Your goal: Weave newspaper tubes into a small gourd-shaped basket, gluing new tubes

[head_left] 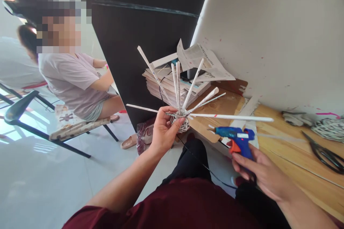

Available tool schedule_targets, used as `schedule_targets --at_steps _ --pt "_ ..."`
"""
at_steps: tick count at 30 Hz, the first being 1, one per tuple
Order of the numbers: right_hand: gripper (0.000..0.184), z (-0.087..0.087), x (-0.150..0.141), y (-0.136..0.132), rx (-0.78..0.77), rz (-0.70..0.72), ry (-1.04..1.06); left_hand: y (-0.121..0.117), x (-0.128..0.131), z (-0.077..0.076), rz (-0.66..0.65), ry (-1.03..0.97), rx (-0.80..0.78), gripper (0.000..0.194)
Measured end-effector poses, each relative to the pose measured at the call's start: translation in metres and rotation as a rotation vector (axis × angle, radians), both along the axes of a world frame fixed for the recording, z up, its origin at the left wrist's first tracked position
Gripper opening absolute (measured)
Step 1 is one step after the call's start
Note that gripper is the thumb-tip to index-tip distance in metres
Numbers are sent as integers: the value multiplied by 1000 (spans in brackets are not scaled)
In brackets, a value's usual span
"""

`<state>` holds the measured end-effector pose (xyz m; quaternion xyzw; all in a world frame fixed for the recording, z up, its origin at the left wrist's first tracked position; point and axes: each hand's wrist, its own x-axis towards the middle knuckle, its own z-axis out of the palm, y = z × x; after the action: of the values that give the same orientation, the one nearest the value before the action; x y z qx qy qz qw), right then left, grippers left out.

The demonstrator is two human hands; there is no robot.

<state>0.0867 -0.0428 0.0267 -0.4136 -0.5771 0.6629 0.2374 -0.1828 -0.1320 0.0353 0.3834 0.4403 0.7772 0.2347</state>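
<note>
A small woven paper basket (pixel 184 125) with several rolled paper sticks fanning out of it is pinched between the thumb and fingers of my left hand (pixel 167 128). One long white paper stick (pixel 233 117) points right, above the glue gun. Wrapped around the handle of a blue glue gun (pixel 242 139) is my right hand (pixel 254 162). The gun's orange trigger (pixel 235 147) shows by my fingers, and its nozzle points left toward the basket, apart from it. A clear glue stick (pixel 279 137) juts from its back.
Stacked newspapers (pixel 161 82) stand on the wooden table (pixel 285 161) against the wall. Black-handled scissors (pixel 324 154) and a woven paper piece (pixel 329 128) lie at the right. A black cord (pixel 200 161) hangs across my lap. Another person (pixel 72 75) sits at the left.
</note>
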Motion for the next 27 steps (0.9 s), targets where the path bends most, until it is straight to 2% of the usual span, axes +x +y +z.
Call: schedule_targets --at_steps 4,8,12,15,18,21,24,27 --pt "36 0 27 -36 183 23 15 1 9 -4 -20 27 -65 32" --pt "34 17 32 -55 375 78 -59 2 24 -7 -97 88 -72 30" --pt "34 33 27 -67 593 -10 -159 4 36 -13 -88 203 -36 25" --pt "33 37 26 -70 710 -52 -208 6 40 -20 -60 327 16 24" --pt "32 37 28 -69 724 -64 -197 9 40 -28 -53 478 114 26" --pt "32 37 30 -70 638 -42 -148 11 39 -33 -45 592 242 31" --pt "33 39 32 -73 565 -20 -154 12 36 -31 -30 673 316 31" --pt "34 40 35 -75 620 -37 -186 12 33 -26 -29 764 368 28"
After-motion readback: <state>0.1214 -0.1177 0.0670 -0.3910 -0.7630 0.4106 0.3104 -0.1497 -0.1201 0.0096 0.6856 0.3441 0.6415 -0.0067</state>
